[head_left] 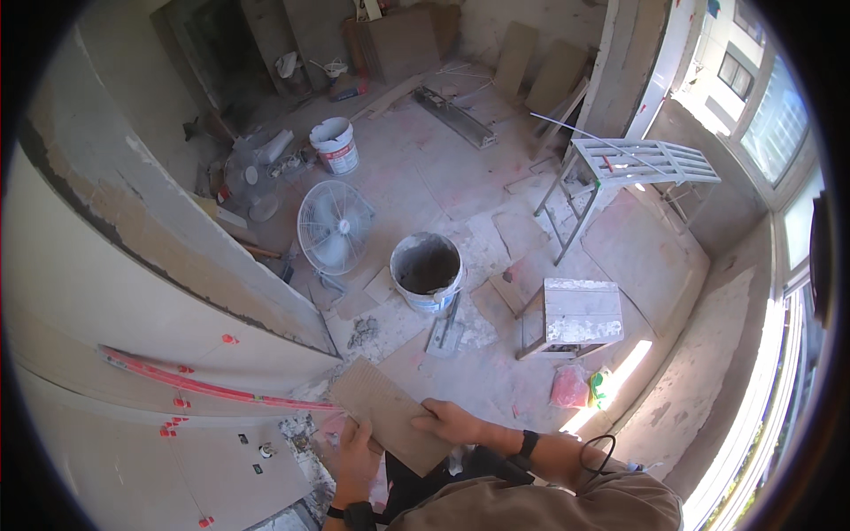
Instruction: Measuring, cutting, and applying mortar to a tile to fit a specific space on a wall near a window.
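Both my hands hold a flat, brown rectangular tile (390, 416) in front of my body, with fine ridges along its upper part. My left hand (356, 450) grips its lower left edge. On the right edge, my right hand (450, 422) has its thumb over the face, the fingers curled at the side. Just beyond the tile, a flat trowel (445, 336) lies on the floor against a white bucket (428, 299) with grey mortar inside. A long red bar (221, 389) runs along the left wall toward the tile.
Several red clips (181, 403) stick to the left wall. A standing fan (335, 228) and another white bucket (336, 157) stand further off. To the right are a low stool (582, 314), pink and green bags (571, 387) and a folding work platform (642, 162). Boards lean at the back wall.
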`<state>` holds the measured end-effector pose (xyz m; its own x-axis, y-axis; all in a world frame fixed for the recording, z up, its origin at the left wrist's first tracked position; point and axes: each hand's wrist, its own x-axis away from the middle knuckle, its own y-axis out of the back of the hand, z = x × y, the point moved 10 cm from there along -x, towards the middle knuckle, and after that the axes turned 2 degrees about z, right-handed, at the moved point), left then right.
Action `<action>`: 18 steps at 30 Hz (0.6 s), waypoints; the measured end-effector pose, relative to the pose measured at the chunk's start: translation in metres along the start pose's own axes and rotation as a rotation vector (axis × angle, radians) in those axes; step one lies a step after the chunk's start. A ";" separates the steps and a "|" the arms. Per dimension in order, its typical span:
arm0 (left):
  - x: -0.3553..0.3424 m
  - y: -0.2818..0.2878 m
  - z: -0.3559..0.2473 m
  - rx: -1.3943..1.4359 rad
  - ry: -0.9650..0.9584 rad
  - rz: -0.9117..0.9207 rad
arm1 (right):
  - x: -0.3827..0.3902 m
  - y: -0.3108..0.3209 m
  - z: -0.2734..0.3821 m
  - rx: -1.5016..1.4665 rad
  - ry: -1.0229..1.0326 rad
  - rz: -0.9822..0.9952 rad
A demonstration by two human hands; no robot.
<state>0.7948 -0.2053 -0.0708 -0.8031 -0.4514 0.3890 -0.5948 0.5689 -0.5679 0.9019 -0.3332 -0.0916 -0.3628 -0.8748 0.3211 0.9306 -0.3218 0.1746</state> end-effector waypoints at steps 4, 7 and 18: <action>-0.055 -0.001 0.045 0.091 0.096 -0.032 | -0.044 0.047 -0.021 0.001 -0.060 -0.084; -0.118 0.035 0.069 0.126 0.234 -0.041 | -0.094 0.092 -0.081 -0.093 -0.370 0.003; -0.305 0.100 0.039 -0.457 0.226 -0.144 | -0.293 0.238 -0.308 0.501 -0.864 -0.306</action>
<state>0.9814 -0.0373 -0.2746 -0.6693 -0.4165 0.6152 -0.6142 0.7762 -0.1427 1.2445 -0.2651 -0.4312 -0.6749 -0.1606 0.7202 0.7377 -0.1258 0.6633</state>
